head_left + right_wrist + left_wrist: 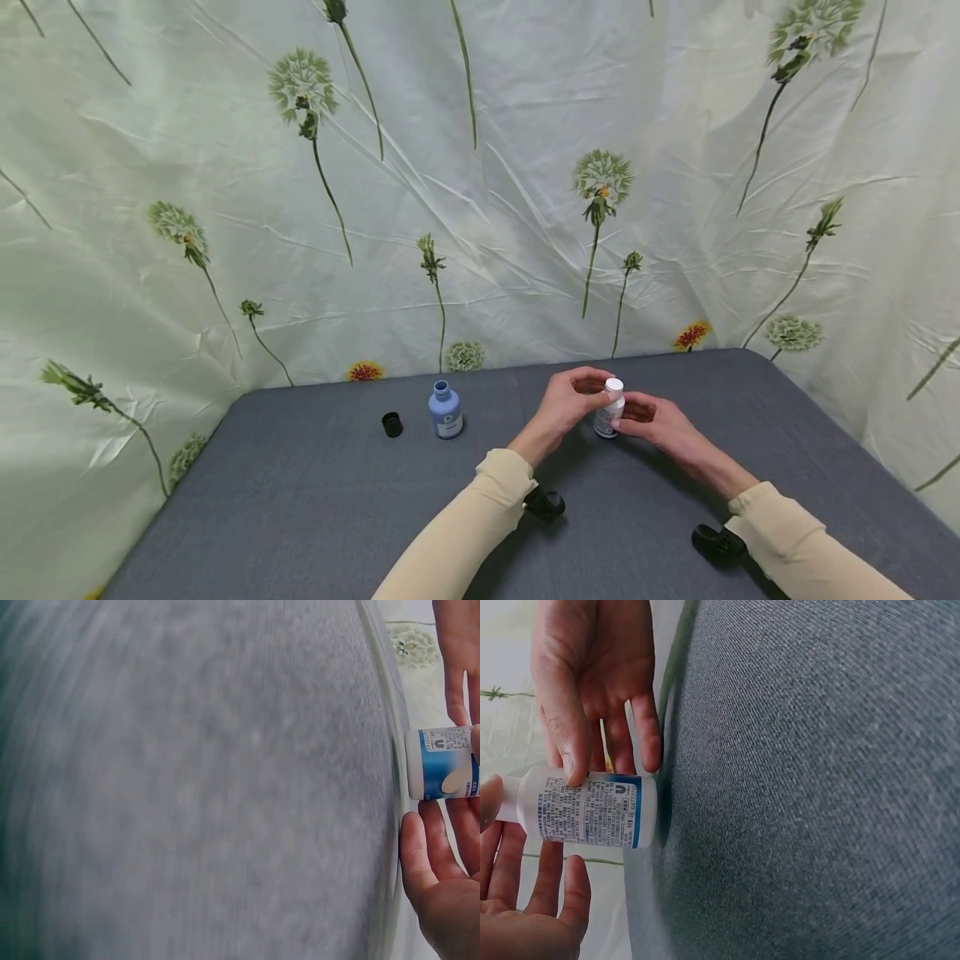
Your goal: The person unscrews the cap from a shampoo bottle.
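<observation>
A small white bottle point(609, 417), with a white cap point(614, 385), stands upright between the two hands toward the right back of the table. Printed text and a blue band show on its label point(592, 810) in the left wrist view. My left hand point(564, 406) pinches the bottle at the cap end with thumb and fingers. Lower down, my right hand point(663, 427) holds the bottle's body, thumb against the label side. The bottle's base is close to the tabletop. Part of the bottle lies outside the right wrist view.
To the left of the hands stands an uncapped blue bottle point(446, 414) with a pale label. Beside it lies a black cap point(392, 424). Grey cloth covers the table point(300, 500), and a flower-patterned curtain point(510, 208) hangs behind its back edge.
</observation>
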Available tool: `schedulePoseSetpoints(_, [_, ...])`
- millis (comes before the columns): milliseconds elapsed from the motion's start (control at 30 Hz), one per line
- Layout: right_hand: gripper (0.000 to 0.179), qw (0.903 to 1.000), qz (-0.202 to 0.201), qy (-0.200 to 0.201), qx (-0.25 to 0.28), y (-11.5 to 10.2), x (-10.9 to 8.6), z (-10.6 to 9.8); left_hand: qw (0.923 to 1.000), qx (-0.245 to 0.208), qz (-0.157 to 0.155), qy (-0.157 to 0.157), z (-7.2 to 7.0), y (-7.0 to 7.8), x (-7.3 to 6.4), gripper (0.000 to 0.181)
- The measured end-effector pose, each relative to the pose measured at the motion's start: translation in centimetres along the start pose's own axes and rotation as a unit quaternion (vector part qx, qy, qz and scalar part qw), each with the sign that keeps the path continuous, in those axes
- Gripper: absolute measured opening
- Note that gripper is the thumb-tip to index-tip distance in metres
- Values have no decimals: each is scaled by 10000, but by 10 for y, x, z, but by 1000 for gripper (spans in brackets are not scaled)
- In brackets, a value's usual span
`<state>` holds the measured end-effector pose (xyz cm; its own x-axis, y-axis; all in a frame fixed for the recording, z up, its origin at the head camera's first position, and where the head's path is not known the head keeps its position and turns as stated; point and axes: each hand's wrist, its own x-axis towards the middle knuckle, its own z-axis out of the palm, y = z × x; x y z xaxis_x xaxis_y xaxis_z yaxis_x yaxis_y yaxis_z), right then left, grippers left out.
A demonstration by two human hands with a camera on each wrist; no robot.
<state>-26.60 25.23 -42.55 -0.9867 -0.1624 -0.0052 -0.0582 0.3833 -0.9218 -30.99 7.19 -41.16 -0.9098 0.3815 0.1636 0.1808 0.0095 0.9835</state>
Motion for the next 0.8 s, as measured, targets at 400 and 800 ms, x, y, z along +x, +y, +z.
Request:
schedulePoseSetpoints(400, [60, 9996, -127, -82, 219, -3, 3, 13, 9999, -164, -17, -9, -14, -4, -5, 23])
schedulePoseSetpoints(800, [60, 9998, -115, -67, 157, -13, 5, 28, 9993, -356, -147, 32, -33, -3, -14, 24])
